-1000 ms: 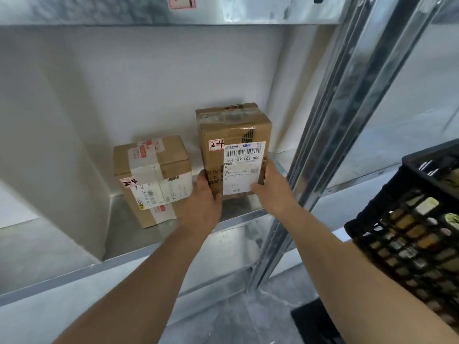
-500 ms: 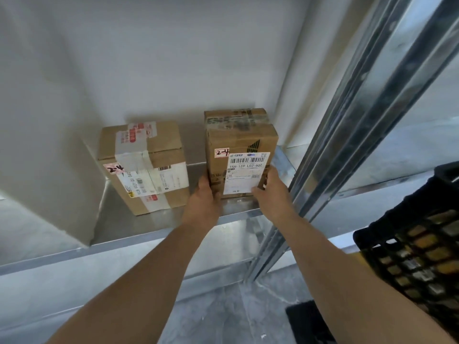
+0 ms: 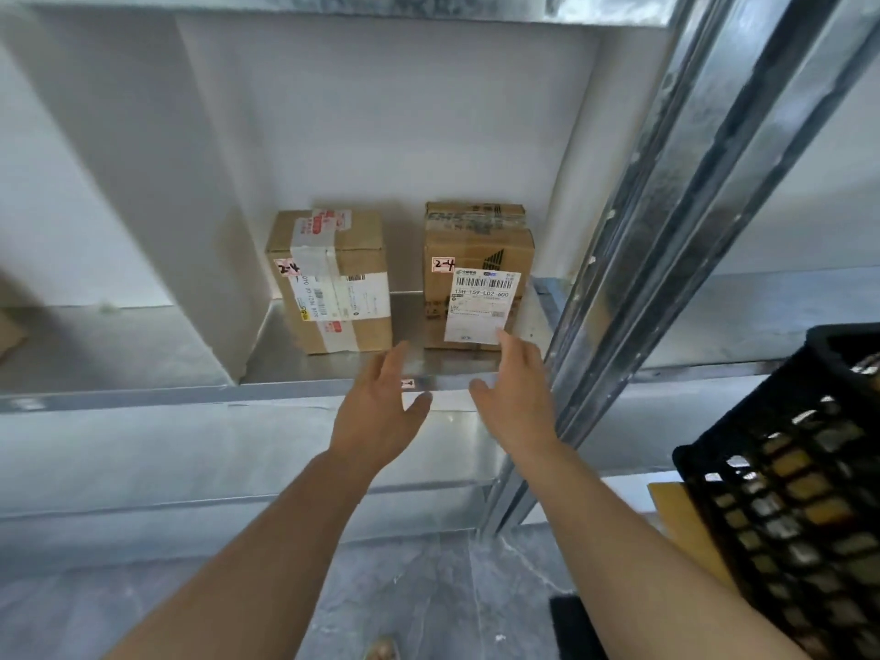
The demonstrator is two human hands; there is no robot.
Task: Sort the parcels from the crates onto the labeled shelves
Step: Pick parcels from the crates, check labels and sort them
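Two cardboard parcels stand upright on a metal shelf (image 3: pixel 333 373), both marked "2-4". The right parcel (image 3: pixel 476 250) carries a white barcode label on its front. The left parcel (image 3: pixel 333 283) has white tape and labels. My left hand (image 3: pixel 381 412) and my right hand (image 3: pixel 516 397) hover in front of the shelf edge, just below the right parcel, fingers straight and spread, holding nothing. A small "2-4" tag (image 3: pixel 407 383) sits on the shelf's front edge between my hands.
A black plastic crate (image 3: pixel 785 493) with parcels inside stands at the right, with a yellow envelope (image 3: pixel 676 512) under it. A slanted metal upright (image 3: pixel 666 231) rises right of the shelf. A white divider wall (image 3: pixel 157 207) bounds the compartment on the left. A lower shelf (image 3: pixel 190 469) lies below.
Both hands have let go of the right parcel and pulled back toward me; the parcel stays standing on the shelf beside the other one.
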